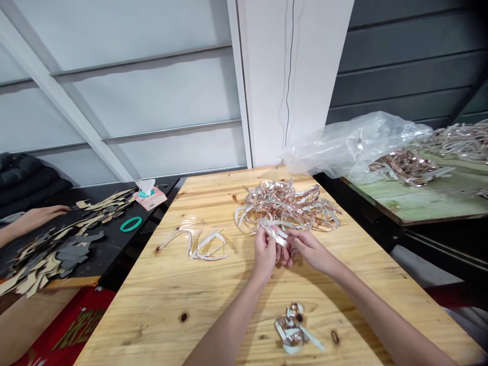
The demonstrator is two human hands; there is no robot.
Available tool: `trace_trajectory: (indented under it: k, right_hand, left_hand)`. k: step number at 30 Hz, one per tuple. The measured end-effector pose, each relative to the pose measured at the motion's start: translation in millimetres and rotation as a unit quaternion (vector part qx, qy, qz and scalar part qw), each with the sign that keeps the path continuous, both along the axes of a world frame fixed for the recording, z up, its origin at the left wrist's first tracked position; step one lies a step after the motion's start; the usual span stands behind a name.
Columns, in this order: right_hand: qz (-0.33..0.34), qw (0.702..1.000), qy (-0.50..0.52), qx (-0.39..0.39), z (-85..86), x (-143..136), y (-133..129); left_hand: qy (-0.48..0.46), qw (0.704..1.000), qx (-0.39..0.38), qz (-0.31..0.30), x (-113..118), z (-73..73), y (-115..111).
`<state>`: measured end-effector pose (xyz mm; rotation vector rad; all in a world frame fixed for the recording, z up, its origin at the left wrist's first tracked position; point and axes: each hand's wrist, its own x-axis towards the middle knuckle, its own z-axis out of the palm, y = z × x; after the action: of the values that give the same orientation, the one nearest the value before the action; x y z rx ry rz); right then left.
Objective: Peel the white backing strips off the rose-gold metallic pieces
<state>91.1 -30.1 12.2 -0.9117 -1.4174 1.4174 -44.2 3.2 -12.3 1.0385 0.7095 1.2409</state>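
Note:
Both hands meet over the middle of the wooden table (213, 295). My left hand (266, 251) is closed on a shiny white and rose-gold strip (275, 232). My right hand (305, 249) pinches the same strip from the right, its fingers close to the left ones. Just beyond them lies a tangled pile of rose-gold strips (290, 201). A few loose pale strips (211, 246) rest on the wood to the left. Nearer the front edge sits a small bunch of curled strips (293, 328).
At the left, another person's hand (48, 216) is by a dark table with black and tan pieces (72, 251), a teal ring (130, 224) and a tissue pack (151, 197). Clear plastic (354, 142) and more strips (409, 165) lie on a green table (450, 198) at the right.

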Motion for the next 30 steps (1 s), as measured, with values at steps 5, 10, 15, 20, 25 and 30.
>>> trace_trajectory:
  k: [5, 10, 15, 20, 25, 30]
  right_hand:
    - [-0.009, 1.000, 0.021, -0.008, -2.1, 1.6, -0.2]
    - [-0.006, 0.999, 0.047, 0.008, 0.5, 0.5, -0.9]
    - [-0.012, 0.999, 0.002, 0.035, 2.7, -1.2, -0.3]
    - [-0.022, 1.000, 0.000, 0.022, -3.9, -2.5, 1.3]
    - [-0.031, 0.998, 0.030, 0.044, -10.0, -3.1, 1.0]
    - [-0.043, 0.997, 0.016, 0.067, -11.4, -4.4, 2.9]
  left_hand:
    - [0.024, 0.997, 0.050, -0.048, 2.0, -1.8, -2.5]
    - [0.016, 0.998, 0.052, -0.037, 2.1, 0.3, -7.2]
    - [0.035, 0.998, 0.041, -0.011, 0.7, 0.8, -10.0]
    - [0.030, 0.999, 0.040, -0.010, 2.1, 0.4, -10.9]
    - [0.010, 0.999, 0.022, 0.027, 4.4, 7.5, -13.7]
    - [-0.014, 0.999, -0.006, 0.032, 3.4, 8.9, -13.8]
